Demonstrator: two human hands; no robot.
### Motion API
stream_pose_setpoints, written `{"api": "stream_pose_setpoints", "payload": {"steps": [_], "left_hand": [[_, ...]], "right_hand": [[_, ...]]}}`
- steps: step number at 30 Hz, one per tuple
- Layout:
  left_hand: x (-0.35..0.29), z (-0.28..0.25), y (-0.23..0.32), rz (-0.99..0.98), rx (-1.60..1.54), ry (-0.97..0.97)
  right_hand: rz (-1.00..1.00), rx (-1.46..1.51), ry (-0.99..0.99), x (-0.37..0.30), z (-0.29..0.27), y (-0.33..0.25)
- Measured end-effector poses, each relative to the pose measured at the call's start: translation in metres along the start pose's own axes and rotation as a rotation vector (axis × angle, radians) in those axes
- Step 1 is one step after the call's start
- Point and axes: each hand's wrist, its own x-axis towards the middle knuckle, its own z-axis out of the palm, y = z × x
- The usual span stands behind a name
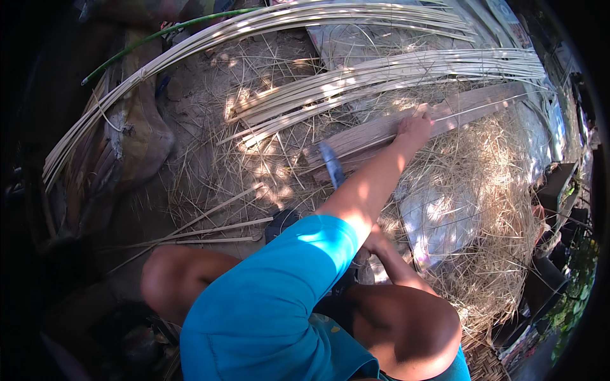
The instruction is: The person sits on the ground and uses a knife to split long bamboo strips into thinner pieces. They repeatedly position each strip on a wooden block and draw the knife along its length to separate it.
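Observation:
My left hand (416,125) reaches across to the far right, over a weathered wooden board (470,105). Its fingers are closed on a thin pale bamboo strip (486,109), which runs along the board to the right. Below my left forearm, my right hand (376,242) is partly hidden and closed around what looks like a knife's handle. The knife's blade (332,165) shows on the other side of that forearm, at the board's left end. Between blade and hand, my left arm covers the knife.
Bundles of long split bamboo strips (381,75) lie beyond the board, with another long bundle (210,47) further back. A green stick (152,39) lies at the far left. Shavings (489,190) are heaped on the right. Loose strips (216,232) lie near my left knee (168,279).

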Motion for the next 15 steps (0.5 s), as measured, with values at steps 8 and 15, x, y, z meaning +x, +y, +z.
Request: {"api": "stream_pose_setpoints", "payload": {"steps": [8, 15], "left_hand": [[-0.012, 0.003, 0.000, 0.061, -0.051, 0.025], [-0.009, -0.004, -0.003, 0.061, 0.025, 0.013]], "right_hand": [[0.002, 0.337, 0.234, 0.032, -0.041, 0.032], [-0.426, 0.036, -0.152, -0.004, 0.039, -0.017]]}}
